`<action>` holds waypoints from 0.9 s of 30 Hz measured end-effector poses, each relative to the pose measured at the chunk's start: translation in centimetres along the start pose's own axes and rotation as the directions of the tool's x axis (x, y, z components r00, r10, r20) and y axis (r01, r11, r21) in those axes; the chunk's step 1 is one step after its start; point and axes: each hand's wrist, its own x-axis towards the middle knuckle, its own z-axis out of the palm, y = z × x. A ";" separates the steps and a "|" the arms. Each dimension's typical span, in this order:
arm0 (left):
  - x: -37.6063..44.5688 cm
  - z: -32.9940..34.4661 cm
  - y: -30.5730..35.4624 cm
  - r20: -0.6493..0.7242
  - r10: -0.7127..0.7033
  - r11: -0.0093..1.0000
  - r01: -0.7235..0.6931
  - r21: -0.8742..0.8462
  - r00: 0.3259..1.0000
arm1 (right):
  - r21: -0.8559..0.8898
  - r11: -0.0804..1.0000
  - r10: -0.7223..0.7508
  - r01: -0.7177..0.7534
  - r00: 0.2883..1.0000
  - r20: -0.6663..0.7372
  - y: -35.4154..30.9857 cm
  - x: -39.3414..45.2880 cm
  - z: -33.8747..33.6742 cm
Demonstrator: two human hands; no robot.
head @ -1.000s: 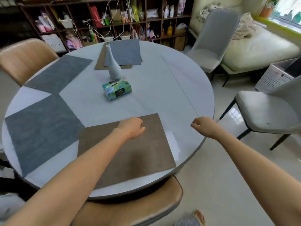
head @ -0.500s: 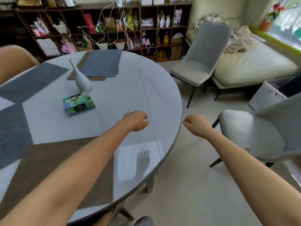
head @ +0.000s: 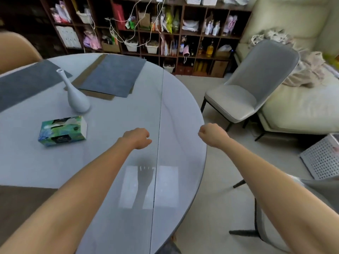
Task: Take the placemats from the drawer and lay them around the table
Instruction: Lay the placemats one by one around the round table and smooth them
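A brown mat (head: pixel 20 204) lies at the near left edge of the table (head: pixel 176 125), a grey mat (head: pixel 27 83) further back, then a stack (head: pixel 111 76) of grey over brown beyond the vase (head: pixel 77 96). The left hand (head: pixel 137 138) hovers curled and empty; the right hand (head: pixel 212 134), off the rim, looks fisted, apparently empty. The mats look thin, light and floppy, best pinched at an edge.

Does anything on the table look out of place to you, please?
Yes: at the far edge a grey placemat lies stacked on a brown placemat, slightly askew, while the near right side of the table has none.
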 end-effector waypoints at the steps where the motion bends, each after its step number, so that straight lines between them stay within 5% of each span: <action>1: 0.7 -0.6 0.0 -0.001 -0.011 1.000 0.011 -0.012 1.000 | 0.014 1.000 -0.015 0.015 1.000 0.009 -0.1 1.8 -0.5; 15: 19.0 -8.1 -5.6 0.000 -0.457 0.862 0.443 -0.246 0.889 | -0.214 0.852 -0.455 0.478 0.878 0.150 -7.7 36.9 -4.3; 27: 36.9 -8.4 -10.2 -0.134 -0.714 0.672 0.620 -0.406 0.687 | -0.484 0.443 -0.761 0.755 0.602 0.241 -16.7 59.5 -2.2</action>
